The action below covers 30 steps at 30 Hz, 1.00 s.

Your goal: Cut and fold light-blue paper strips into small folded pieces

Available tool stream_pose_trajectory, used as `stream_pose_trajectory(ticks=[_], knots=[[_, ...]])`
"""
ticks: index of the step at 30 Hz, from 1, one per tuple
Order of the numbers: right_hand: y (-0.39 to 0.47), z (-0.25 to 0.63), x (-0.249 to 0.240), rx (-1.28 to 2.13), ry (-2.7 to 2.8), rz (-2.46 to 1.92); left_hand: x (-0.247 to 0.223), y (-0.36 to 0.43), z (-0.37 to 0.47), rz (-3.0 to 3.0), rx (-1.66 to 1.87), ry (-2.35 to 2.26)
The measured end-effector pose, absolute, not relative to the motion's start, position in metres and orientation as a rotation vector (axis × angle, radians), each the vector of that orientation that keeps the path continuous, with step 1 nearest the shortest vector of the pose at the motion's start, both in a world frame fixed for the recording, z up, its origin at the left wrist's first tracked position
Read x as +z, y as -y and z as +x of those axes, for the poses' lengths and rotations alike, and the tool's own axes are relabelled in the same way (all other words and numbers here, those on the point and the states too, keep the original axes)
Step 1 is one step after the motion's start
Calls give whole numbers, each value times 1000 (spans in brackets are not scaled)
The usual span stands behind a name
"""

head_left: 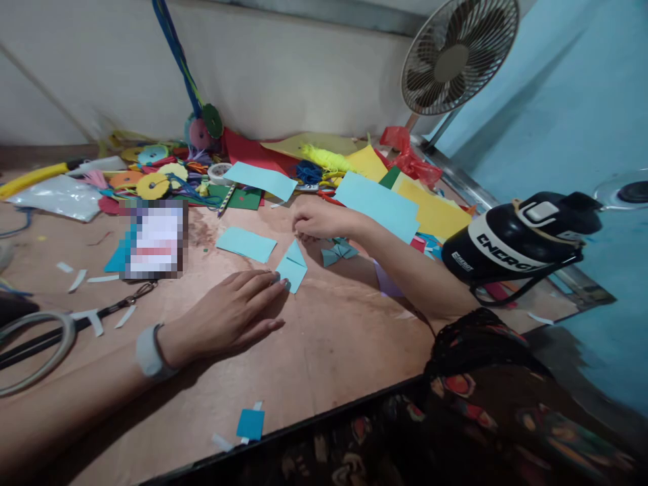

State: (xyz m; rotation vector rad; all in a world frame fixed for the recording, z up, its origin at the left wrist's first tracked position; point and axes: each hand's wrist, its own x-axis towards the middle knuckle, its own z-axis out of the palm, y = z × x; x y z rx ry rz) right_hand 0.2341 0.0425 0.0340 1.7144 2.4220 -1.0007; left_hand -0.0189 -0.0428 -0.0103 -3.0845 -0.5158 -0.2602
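A small light blue paper piece [292,271], with a fold line across it and a pointed top, lies on the table. My left hand [243,304] rests flat beside it, fingers stretched out and fingertips on its lower left edge. At the pointed end, my right hand [324,221] has its fingers curled in a pinch; the fingertips are partly hidden. Under the right wrist sits a folded light blue paper shape [338,252] with creases. A light blue paper rectangle [246,244] lies just behind my left hand.
Larger light blue sheets [377,202] lie among coloured paper, yarn and discs at the back. A black bottle [511,236] stands at the right, a fan [458,57] behind it. On the left are a phone [156,239], a tape ring [65,337] and white paper strips.
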Motion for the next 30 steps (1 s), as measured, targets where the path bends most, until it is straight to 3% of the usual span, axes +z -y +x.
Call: stream_pose_trajectory(ticks=[9, 23, 30], knots=[[-35, 246, 44, -1039, -2148, 1558, -6, 21, 14, -2926, -155, 735], [-49, 250, 33, -1176, -2051, 1343, -29, 19, 8, -3015, -277, 752], [-48, 251, 33, -1600, -1996, 1245, -27, 21, 8, -3011, -253, 755]])
